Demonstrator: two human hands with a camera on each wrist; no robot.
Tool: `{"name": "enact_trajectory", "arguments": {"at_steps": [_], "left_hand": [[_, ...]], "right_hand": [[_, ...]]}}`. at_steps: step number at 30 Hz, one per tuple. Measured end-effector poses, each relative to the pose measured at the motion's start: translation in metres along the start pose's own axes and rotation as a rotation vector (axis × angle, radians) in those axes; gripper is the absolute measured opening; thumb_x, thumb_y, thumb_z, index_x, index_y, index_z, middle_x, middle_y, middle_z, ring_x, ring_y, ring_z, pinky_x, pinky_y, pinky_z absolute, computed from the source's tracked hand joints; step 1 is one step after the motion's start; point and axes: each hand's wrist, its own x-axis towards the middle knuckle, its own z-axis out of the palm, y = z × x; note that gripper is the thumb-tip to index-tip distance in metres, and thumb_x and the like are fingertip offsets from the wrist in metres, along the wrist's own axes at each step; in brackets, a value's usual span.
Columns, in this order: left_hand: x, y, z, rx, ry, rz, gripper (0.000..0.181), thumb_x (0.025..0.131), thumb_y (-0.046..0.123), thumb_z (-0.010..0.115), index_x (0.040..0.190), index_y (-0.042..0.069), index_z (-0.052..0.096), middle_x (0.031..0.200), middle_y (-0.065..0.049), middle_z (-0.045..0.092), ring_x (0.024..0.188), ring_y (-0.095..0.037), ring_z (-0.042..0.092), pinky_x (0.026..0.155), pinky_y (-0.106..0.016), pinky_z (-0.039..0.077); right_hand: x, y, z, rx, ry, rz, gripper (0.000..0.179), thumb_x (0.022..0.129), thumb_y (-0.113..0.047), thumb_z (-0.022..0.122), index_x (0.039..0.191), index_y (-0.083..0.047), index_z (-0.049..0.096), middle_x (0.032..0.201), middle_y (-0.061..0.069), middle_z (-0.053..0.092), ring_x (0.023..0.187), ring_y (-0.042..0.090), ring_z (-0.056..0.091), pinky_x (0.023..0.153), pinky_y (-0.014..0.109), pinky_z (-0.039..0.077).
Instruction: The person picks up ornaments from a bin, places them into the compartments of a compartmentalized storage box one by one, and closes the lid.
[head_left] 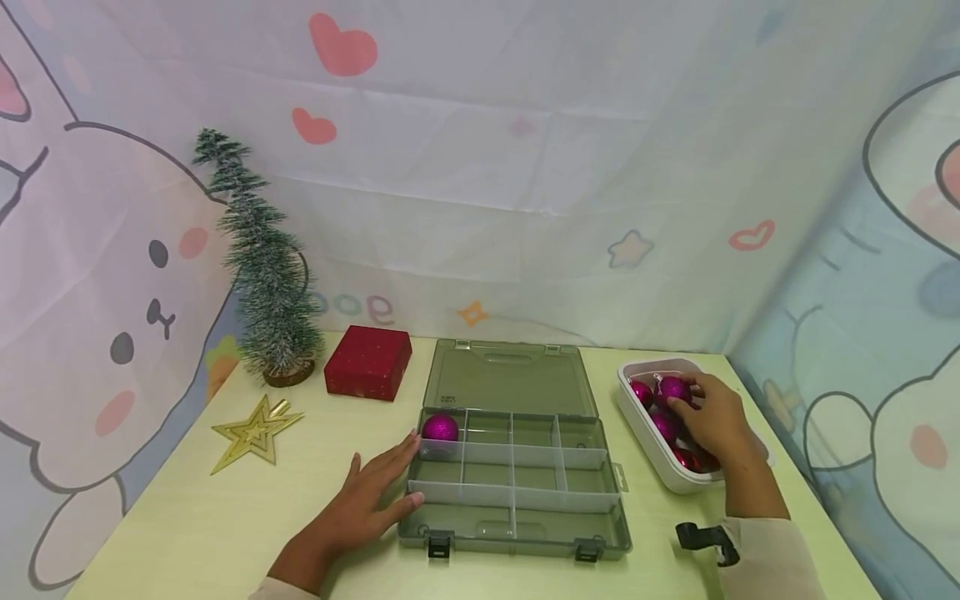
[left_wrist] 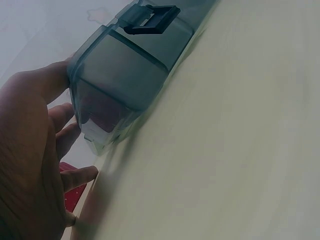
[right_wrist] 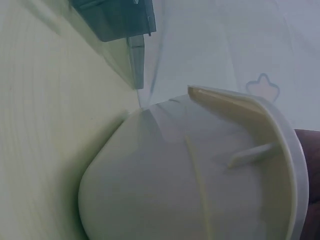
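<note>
A green-tinted plastic compartment box lies with its lid folded back. One magenta glitter bauble sits in its back left compartment. My left hand rests along the box's left side, fingers extended and fingertips at its edge; the left wrist view shows this hand against the box's side wall. Over the white tub at the right, my right hand pinches a magenta bauble between thumb and fingers. In the right wrist view the tub's wall hides most of that hand.
Under the right hand, more magenta and red baubles lie in the tub. A small frosted tree stands at the back left, beside a red box. In front of them lies a gold star topper. A printed cloth hangs behind the table.
</note>
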Motion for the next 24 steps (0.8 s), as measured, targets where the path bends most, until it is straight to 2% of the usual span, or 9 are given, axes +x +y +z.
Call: {"name": "enact_trajectory", "arguments": {"at_steps": [6,16,24], "left_hand": [[0.000,0.000,0.000,-0.001,0.004,0.004,0.076,0.106,0.044,0.068,0.170,0.014,0.040,0.179,-0.004,0.036,0.163,-0.045,0.037,0.116,-0.095,0.007],[-0.001,0.002,-0.002,-0.024,-0.010,-0.002,0.076,0.106,0.044,0.066,0.171,0.015,0.038,0.180,-0.002,0.034,0.164,-0.044,0.036,0.116,-0.095,0.005],[-0.001,0.001,-0.002,-0.014,-0.002,0.004,0.076,0.106,0.044,0.067,0.171,0.015,0.039,0.180,-0.002,0.035,0.164,-0.043,0.036,0.116,-0.095,0.006]], "right_hand": [[0.001,-0.005,-0.001,0.006,0.018,-0.003,0.051,0.106,-0.014,0.071,0.151,0.004,0.055,0.152,0.039,0.055,0.137,0.060,0.059,0.111,0.071,0.051],[0.002,-0.020,0.002,0.008,0.100,-0.106,0.051,0.104,-0.010,0.074,0.151,0.001,0.058,0.148,0.035,0.054,0.135,0.056,0.058,0.115,0.076,0.045],[0.002,-0.038,0.008,0.020,0.067,-0.153,0.057,0.104,-0.012,0.074,0.155,0.001,0.052,0.155,0.033,0.052,0.144,0.057,0.052,0.117,0.075,0.044]]}}
